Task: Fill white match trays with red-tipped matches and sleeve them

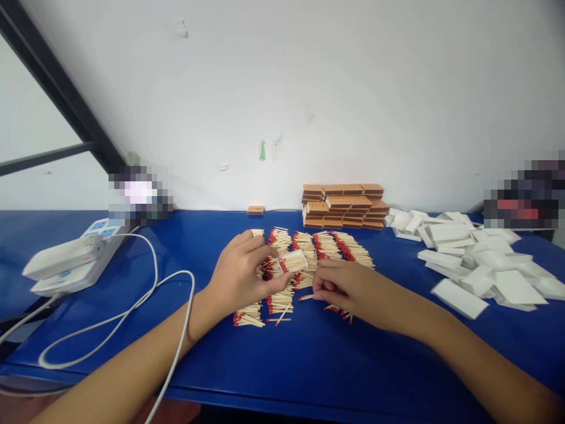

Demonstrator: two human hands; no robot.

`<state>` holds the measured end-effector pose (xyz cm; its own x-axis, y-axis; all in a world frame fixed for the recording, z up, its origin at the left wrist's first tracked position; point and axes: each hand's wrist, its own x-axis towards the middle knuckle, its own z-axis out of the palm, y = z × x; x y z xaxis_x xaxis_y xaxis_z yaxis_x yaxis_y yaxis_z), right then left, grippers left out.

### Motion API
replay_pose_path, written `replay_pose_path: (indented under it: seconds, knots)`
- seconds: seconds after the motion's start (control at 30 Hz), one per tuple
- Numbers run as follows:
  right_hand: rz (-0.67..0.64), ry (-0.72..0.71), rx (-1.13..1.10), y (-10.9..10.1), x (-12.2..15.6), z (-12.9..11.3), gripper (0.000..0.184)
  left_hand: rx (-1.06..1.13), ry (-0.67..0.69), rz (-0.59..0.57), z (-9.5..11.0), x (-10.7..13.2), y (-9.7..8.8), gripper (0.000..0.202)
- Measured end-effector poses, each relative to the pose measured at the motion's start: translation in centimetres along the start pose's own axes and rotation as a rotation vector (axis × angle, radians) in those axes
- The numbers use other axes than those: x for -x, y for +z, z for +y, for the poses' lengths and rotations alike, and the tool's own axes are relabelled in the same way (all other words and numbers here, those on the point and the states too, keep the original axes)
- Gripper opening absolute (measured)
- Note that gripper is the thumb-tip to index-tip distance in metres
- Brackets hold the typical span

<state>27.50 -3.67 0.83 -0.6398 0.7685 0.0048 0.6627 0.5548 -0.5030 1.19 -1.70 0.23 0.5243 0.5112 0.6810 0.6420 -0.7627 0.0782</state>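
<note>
From my end of the head camera, I have the left hand [247, 268] holding a small white tray [291, 253] — its thumb and fingers pinch the tray at the sides; the tray is tilted, held above the rows of matches [281, 300], and a layer of matches lies inside it; the right hand [346, 285] is just beside it, over the near part of the rows, its fingers curled close together; a single match [305, 298] sticks out at those fingertips, and I cannot tell whether that grip pinches it or only touches it; the rows run away from me across the blue table [265, 365], with red heads mostly to the left; a few loose matches lie at the near end; behind the rows I see a stack of orange-brown matchboxes [339, 206] against the wall [265, 88], one single matchbox [255, 210] to its left; a heap of white trays [477, 253] spreads at the right; a power strip [70, 274] and white cable [154, 277] lie at the left.
</note>
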Motion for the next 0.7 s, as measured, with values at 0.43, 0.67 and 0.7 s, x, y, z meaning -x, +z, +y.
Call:
replay_pose_path:
  seconds: [0.43,0.67,0.7]
  knots:
    - [0.408,-0.203,0.352,0.2,-0.1,-0.2,0.023,-0.018,0.133,-0.024,1.7,0.2,0.2,0.034]
    - [0.44,-0.329,0.341,1.2,-0.4,-1.1,0.025,0.046,0.145,-0.018,1.9,0.2,0.3,0.033]
    - [0.433,-0.3,0.27,0.9,-0.3,-1.0,0.022,0.063,0.131,-0.02,1.8,0.2,0.3,0.033]
